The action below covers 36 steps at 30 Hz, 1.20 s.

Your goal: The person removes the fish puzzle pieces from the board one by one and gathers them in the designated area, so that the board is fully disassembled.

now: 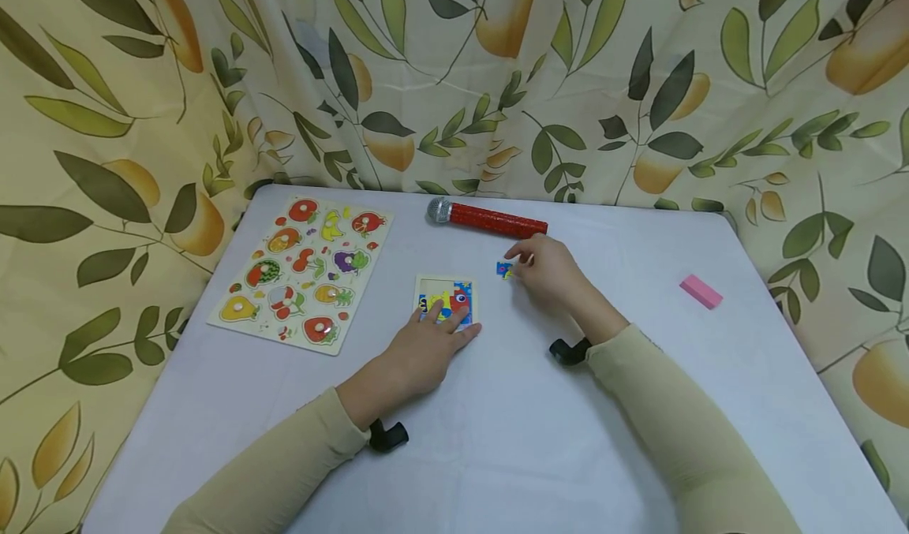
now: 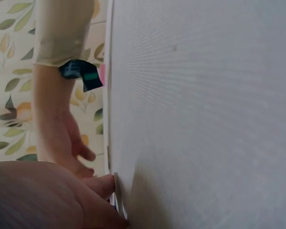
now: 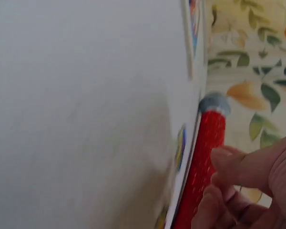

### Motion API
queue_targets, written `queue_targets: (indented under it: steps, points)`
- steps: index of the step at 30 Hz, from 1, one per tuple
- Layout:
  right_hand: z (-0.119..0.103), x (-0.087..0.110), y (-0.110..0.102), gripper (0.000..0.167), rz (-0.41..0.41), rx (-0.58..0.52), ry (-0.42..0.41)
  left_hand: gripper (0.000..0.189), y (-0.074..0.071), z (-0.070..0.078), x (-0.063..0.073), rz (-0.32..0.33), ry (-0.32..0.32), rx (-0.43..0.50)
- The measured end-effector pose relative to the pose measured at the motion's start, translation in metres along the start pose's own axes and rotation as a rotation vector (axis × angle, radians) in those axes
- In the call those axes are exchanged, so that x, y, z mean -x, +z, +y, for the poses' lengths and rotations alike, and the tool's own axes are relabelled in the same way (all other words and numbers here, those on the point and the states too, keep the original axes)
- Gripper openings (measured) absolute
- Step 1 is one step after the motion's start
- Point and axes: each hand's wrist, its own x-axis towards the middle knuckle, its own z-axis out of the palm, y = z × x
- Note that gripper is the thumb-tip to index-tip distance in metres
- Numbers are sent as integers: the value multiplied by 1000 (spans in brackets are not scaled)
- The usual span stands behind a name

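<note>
A small square puzzle board [image 1: 446,281] with a light frame and a colourful picture lies at mid-table. My left hand [image 1: 419,352] rests on its near part with spread fingers, covering some of the picture. In the left wrist view, fingertips touch the board's edge [image 2: 118,191]. My right hand [image 1: 550,274] hovers just right of a small blue puzzle piece [image 1: 503,269], its fingers loosely bent. The right wrist view shows this piece [image 3: 180,147] flat on the table, with part of another colourful piece [image 3: 161,220] below it. Nothing shows between the right fingertips.
A red microphone [image 1: 497,220] with a silver head lies behind the right hand. On the left is a large fruit puzzle board [image 1: 291,285]. A pink block [image 1: 701,291] sits at the right. Patterned cloth [image 1: 454,84] hangs beyond the white table [image 1: 511,455].
</note>
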Motion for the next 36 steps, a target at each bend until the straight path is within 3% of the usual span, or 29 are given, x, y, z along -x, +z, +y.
queue_targets:
  steps: [6, 13, 27, 36]
  points:
    - [-34, -10, 22, 27, -129, -35, -170, 62, 0, -1, -1, 1, -1, 7]
    - [-46, -19, 40, 26, -249, -57, -220, 62, 0, -1, -2, 4, 11, 25]
    - [-47, -18, 43, 19, -238, -55, -243, 63, -4, -1, 2, 8, 8, 30]
    - [-49, -18, 46, 18, -164, -67, -166, 63, 0, -2, 0, 13, 9, 24]
